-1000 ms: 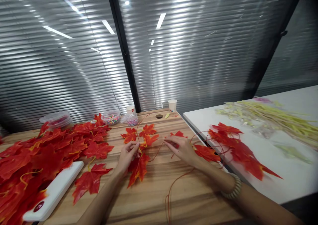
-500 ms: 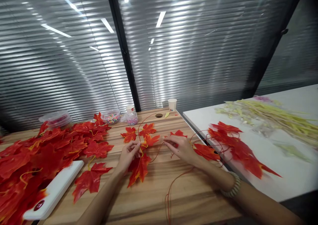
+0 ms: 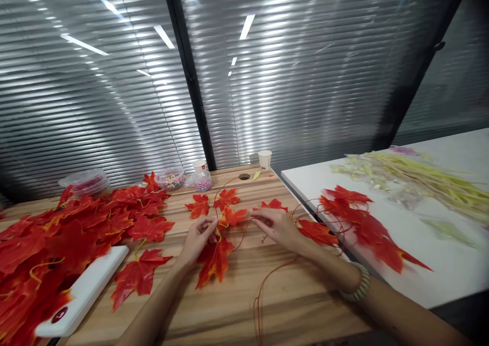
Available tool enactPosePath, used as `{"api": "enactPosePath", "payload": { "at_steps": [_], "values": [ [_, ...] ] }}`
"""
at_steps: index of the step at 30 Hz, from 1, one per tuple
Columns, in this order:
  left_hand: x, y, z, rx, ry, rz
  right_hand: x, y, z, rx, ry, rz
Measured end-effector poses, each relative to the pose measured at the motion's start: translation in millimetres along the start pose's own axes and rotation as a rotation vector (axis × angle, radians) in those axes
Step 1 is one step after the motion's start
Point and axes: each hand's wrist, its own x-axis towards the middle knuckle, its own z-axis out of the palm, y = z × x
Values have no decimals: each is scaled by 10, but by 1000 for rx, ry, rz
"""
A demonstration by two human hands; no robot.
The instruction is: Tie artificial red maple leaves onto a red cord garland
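My left hand (image 3: 198, 236) is closed in a pinch on the yellow stem of a red maple leaf (image 3: 214, 259) that lies on the wooden table (image 3: 229, 305). My right hand (image 3: 277, 226) is closed on a thin red cord (image 3: 263, 285) that runs between the two hands and trails toward me across the table. Three more red leaves (image 3: 227, 199) lie strung just beyond my fingers. A beaded bracelet (image 3: 357, 285) sits on my right wrist.
A large heap of red leaves (image 3: 69, 229) covers the table's left side, with a white box (image 3: 82, 292) at its front edge. Bead tubs (image 3: 173, 180) and a paper cup (image 3: 264, 160) stand at the back. A white table (image 3: 439, 264) on the right holds strung leaves (image 3: 367, 229) and pale green stems (image 3: 420, 180).
Both hands have stayed in place with only small finger movements on the stem and cord; the view has drifted slightly.
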Motion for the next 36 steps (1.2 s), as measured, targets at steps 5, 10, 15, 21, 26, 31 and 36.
{"api": "enactPosePath", "payload": {
  "at_steps": [5,10,15,21,26,31,36],
  "values": [
    [6,-17,0,13,-19,6,5,6,-5,7,-26,-4],
    [9,-18,-5,35,-34,19,-1,-6,-12,-4,-55,2],
    [10,-26,-4,48,-49,27,-5,-4,-14,1,-76,4],
    [16,-53,-4,52,-58,25,-9,-2,-13,-3,-86,4],
    [21,-72,-12,49,-73,36,-8,-1,-15,-9,-104,14],
    [32,-98,-20,55,-92,50,-5,2,-15,-7,-109,19],
    [33,-97,-19,66,-109,53,-4,-13,-22,4,-117,20]
  ]
}}
